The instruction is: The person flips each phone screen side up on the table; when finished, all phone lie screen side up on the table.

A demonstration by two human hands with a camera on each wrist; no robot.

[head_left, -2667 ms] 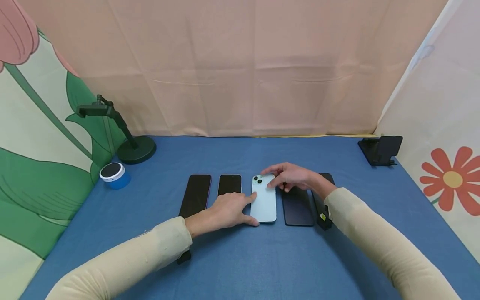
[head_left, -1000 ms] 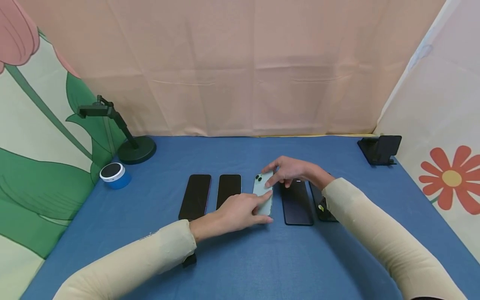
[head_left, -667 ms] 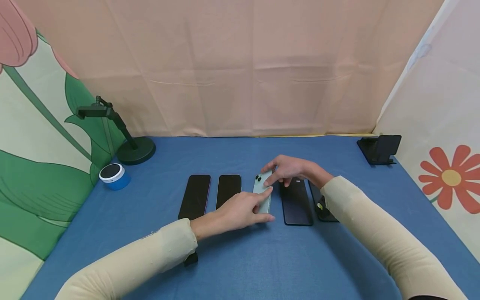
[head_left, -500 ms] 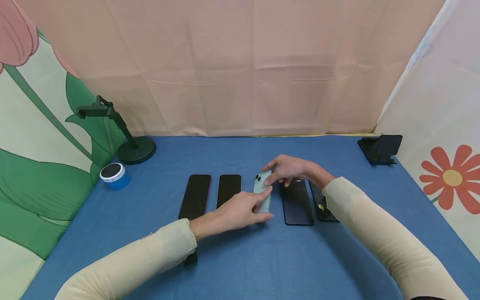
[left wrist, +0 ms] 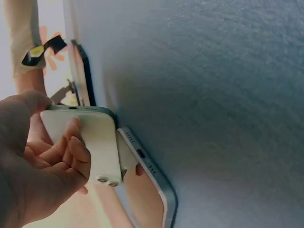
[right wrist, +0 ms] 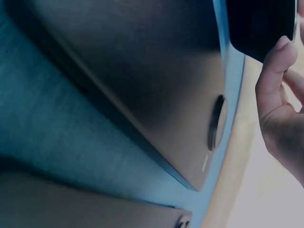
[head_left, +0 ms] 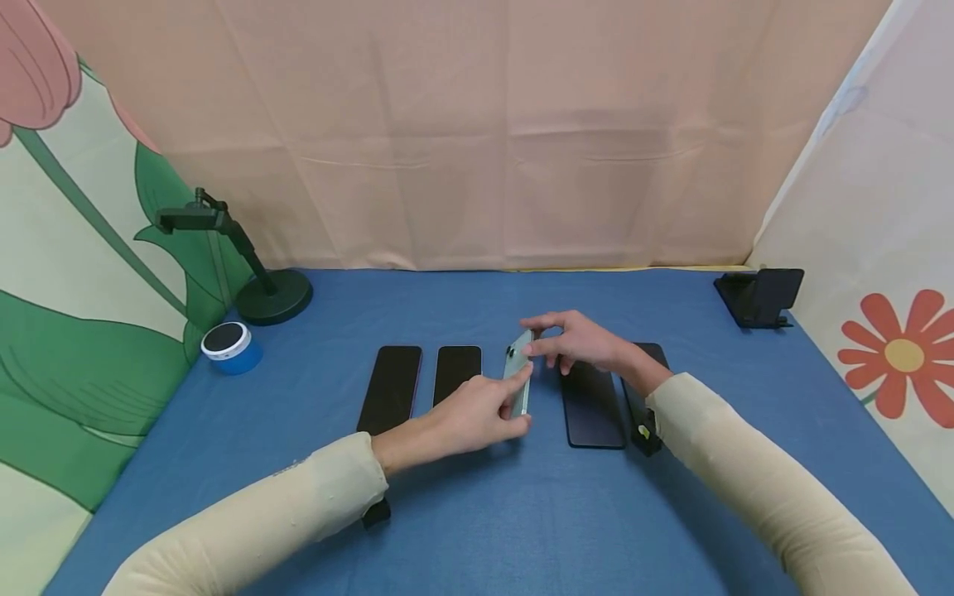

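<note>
one pale phone is held tilted between the small dark phone and the wide dark phone, its camera side facing left. the left hand pinches its near end and the right hand its far end, probably to steady the tilt from both ends. it looks raised off the blue cloth, though contact cannot be told. gaps between the phones likely leave room for fingers.
</note>
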